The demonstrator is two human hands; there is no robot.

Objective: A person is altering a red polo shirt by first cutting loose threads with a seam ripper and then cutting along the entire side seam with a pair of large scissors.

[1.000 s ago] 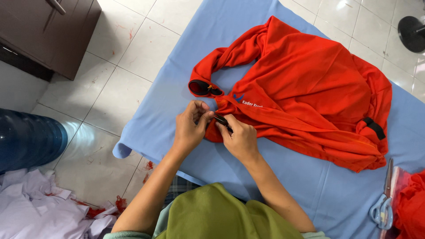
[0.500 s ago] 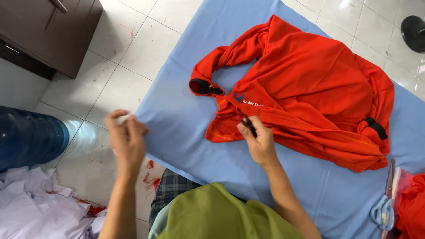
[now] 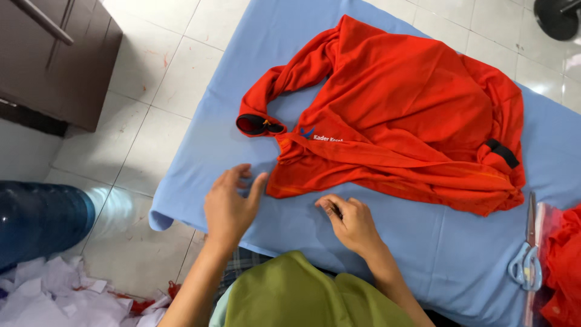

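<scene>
View from my head camera, looking down. My left hand (image 3: 229,203) hovers over the blue cloth (image 3: 254,79) that covers the table, its fingers (image 3: 237,175) spread apart and holding nothing; the thumb tip lies just beside the lower left corner of the orange garment (image 3: 411,115). My right hand (image 3: 352,223) rests on the blue cloth just below the garment's lower hem, its fingers (image 3: 336,204) curled together around a small dark object (image 3: 335,211), too small for me to identify.

The orange garment lies crumpled and partly folded across the middle of the table. One sleeve runs up and to the left, ending in a dark-lined cuff (image 3: 253,125) that lies on the cloth. A second dark patch (image 3: 502,152) shows at the garment's right edge. A small printed mark in white and blue sits near the neckline.

At the right edge of the table, pale blue-handled scissors (image 3: 525,260) lie closed, blades pointing away from me, well apart from both hands. Beside them is more red fabric (image 3: 563,266). On the tiled floor (image 3: 163,72) to the left stand a dark wooden cabinet (image 3: 54,60) and a blue water bottle (image 3: 36,224), with white scraps (image 3: 54,297) piled near it.
</scene>
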